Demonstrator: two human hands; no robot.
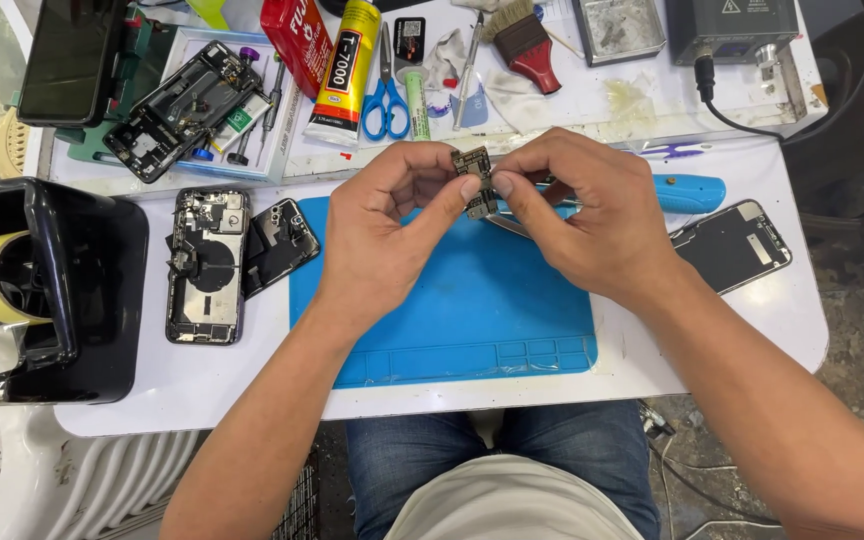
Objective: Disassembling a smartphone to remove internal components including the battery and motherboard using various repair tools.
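Note:
My left hand and my right hand meet above the blue silicone work mat. Together they pinch a small dark phone circuit board, held upright between the fingertips. My left thumb and forefinger grip its left edge; my right fingers hold its right side. A metal tool, probably tweezers, shows partly under my right hand. An opened phone body lies on the table to the left of the mat.
A black desk stand with yellow tape sits far left. At the back are a tray with another opened phone, glue tubes, blue scissors, a brush and a soldering station. A phone screen and a blue cutter lie right.

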